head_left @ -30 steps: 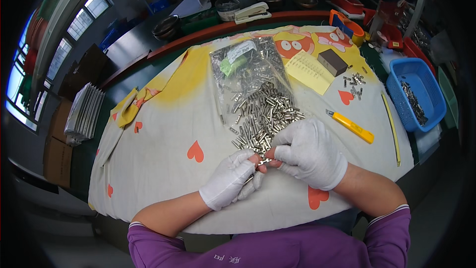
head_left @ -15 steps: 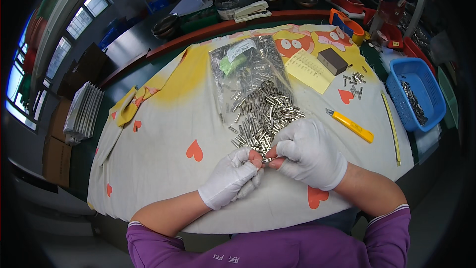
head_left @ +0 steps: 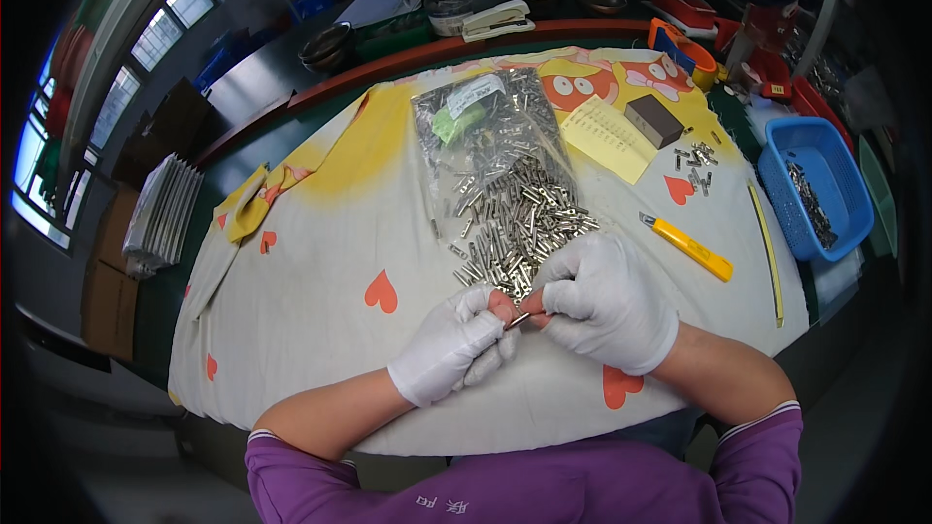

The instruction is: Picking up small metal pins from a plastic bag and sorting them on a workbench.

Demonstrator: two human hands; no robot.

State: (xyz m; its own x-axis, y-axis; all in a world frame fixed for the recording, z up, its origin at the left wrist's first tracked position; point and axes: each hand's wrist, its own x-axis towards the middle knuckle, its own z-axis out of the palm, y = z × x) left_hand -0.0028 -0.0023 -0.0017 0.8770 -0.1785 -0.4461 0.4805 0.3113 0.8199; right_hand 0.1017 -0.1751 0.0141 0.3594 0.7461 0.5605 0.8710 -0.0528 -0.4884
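A small silvery metal part (head_left: pixel 520 320) is pinched between the fingertips of both my hands. My left hand (head_left: pixel 451 344), in a white glove with bare fingertips, grips its left end. My right hand (head_left: pixel 607 306), gloved the same way, holds the other end with thumb and forefinger. Just beyond my fingers lies a heap of similar metal parts (head_left: pixel 524 223), spilling from the mouth of a clear plastic bag (head_left: pixel 437 170). More such parts show inside the bag. The finer shape of the held part is too small to make out.
Right of the heap lie a yellow utility knife (head_left: pixel 689 247), a yellow paper (head_left: pixel 609 139), a dark block (head_left: pixel 652 121) and a few loose parts (head_left: pixel 695 157). A blue basket (head_left: pixel 777 189) holds more parts, beside a yellow strip (head_left: pixel 766 257). A patterned cloth (head_left: pixel 301 330) covers the table.
The small metal part has turned between my fingertips and now lies slanted. Both hands stay in nearly the same place.
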